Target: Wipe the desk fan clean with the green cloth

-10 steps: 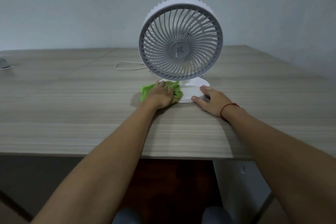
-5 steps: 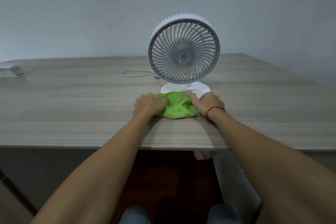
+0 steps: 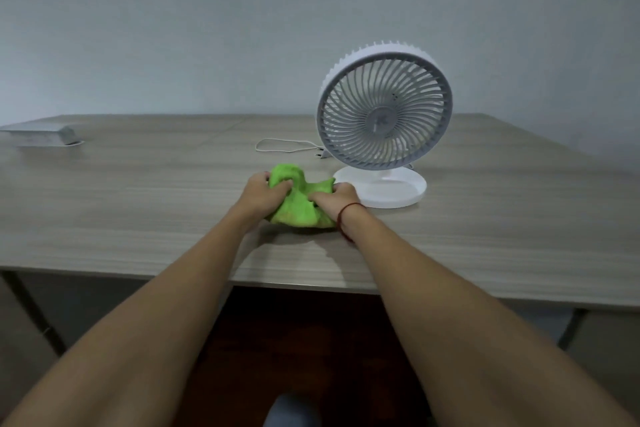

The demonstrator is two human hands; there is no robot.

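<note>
The white desk fan (image 3: 384, 114) stands upright on its round white base (image 3: 391, 189) at the right of the wooden desk (image 3: 138, 211), grille facing me. The green cloth (image 3: 299, 206) lies bunched on the desk just left of the base. My left hand (image 3: 265, 194) grips the cloth's left part, with a fold rising above the fingers. My right hand (image 3: 334, 199), a red string around its wrist, grips the cloth's right part, close to the base's left edge. Both hands rest low on the desk.
A white cable (image 3: 287, 146) loops on the desk behind the cloth, left of the fan. A flat grey object (image 3: 45, 135) lies at the far left. The desk's front edge runs across below my forearms. A grey wall stands behind the desk.
The cloth has come off the fan's base and now sits left of it. My right hand left the base and took hold of the cloth. The view has shifted left.
</note>
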